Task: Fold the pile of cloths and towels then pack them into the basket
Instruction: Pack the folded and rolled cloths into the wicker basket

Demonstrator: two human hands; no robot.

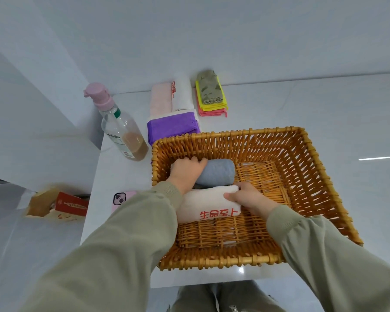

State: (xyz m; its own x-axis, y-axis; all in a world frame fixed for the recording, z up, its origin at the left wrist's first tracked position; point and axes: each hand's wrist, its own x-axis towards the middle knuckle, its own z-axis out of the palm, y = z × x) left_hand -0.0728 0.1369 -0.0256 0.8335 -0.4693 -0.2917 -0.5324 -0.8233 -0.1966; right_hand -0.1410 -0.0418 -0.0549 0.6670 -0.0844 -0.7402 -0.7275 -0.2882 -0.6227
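Observation:
A wicker basket (302, 167) stands on the white counter. At its left side lie a rolled grey-blue towel (218, 172) and, in front of it, a rolled white towel with red characters (207, 206). My left hand (186, 171) grips the left end of the grey-blue roll. My right hand (248, 197) holds the right end of the white roll. Behind the basket lie a folded purple cloth (171, 127), a pink towel (160, 99), a white towel with red print (181, 93), and a stack of green, yellow and coral cloths (211, 95).
A pump bottle with brown liquid (122, 129) stands left of the basket. A pink phone (121, 198) lies at the counter's left edge. On a lower surface to the left sits a paper bag with a red box (59, 204). A white wall rises behind.

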